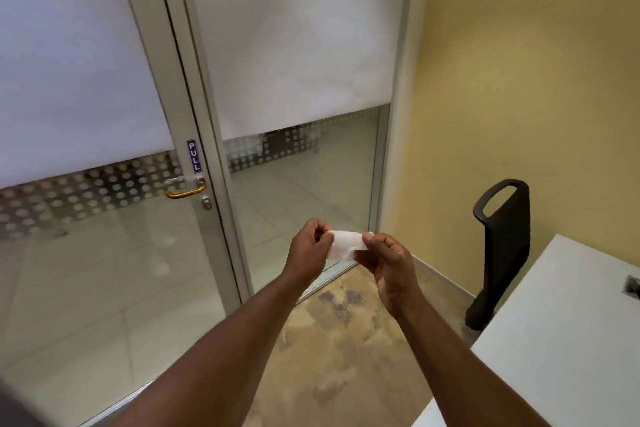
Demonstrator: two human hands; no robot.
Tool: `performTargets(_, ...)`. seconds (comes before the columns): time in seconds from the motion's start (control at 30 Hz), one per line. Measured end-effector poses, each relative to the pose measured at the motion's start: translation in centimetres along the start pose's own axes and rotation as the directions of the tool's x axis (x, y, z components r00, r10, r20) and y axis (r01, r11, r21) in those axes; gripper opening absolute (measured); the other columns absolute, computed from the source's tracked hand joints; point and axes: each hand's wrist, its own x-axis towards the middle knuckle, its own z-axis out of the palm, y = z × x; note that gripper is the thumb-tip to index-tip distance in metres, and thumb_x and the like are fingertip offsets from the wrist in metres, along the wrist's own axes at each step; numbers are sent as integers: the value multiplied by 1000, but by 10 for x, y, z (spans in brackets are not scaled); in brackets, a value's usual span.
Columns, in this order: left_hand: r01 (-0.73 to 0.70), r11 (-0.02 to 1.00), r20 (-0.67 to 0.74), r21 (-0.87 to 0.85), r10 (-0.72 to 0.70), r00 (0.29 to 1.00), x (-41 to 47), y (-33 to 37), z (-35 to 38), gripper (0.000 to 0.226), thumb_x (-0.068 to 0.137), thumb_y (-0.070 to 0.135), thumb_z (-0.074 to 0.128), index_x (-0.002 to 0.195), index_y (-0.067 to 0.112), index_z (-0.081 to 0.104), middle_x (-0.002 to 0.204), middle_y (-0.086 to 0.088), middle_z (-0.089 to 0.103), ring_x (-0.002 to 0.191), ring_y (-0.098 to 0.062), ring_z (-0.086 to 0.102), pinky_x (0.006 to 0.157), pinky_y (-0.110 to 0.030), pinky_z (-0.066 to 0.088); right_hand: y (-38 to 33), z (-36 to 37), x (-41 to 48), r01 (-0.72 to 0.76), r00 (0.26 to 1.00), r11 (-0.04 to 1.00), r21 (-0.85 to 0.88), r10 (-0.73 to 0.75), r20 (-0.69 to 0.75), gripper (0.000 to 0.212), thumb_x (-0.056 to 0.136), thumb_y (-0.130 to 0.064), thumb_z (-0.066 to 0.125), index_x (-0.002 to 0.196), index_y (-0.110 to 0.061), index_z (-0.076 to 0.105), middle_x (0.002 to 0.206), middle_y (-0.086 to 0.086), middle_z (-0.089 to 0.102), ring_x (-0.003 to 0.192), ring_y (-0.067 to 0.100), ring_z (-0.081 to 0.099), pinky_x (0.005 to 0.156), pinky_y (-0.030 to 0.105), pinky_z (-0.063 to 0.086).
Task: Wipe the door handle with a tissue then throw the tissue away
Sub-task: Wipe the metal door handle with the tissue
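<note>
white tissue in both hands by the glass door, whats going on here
A person stands facing a closed glass door, holding a small white tissue stretched between the left hand and right hand, each with a pinching grip on one end. The curved brass door handle, below a blue PULL sticker, is untouched, so wiping has not begun. A black chair stands to the right.

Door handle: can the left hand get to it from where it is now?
Probably yes. Nothing stands between the left hand and the handle, which sits up and to its left. But both hands hold the tissue, so the right hand would need to let go first.
</note>
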Motion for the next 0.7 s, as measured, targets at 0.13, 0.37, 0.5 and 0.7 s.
performTargets(0.13,37,999,-142,-32,-41,989,16,-7,-55,11,102,13,52,98,4,58,85,-1,56,74,-15,49,65,-31,42,13,56,24,7,999,1000,-15,-6,53,25,80,-38,81,83,-14,74,85,12,73,79,22,70,75,30,58)
performTargets(0.37,86,978,-276,-191,-138,951,59,-16,-137,17,104,15,48,100,1,57,88,-9,52,79,-20,47,68,-33,39,47,148,73,-79,988,977,201,49,149,13,74,-17,78,75,-12,66,74,6,65,77,22,67,79,36,60)
performTargets(0.5,84,948,-326,-307,-188,926,90,-21,-188,17,105,15,48,105,3,60,93,-12,58,86,-25,54,77,-37,46,64,211,103,-129,979,973,189,95,180,28,74,-26,86,85,-11,64,81,7,71,78,20,71,66,32,59)
performTargets(0.7,60,940,-341,-337,-181,923,118,-33,-248,17,105,13,48,104,3,61,92,-13,61,83,-23,58,71,-30,49,87,286,133,-162,979,974,157,139,149,34,75,-38,82,92,-15,64,78,3,72,60,12,62,44,23,44)
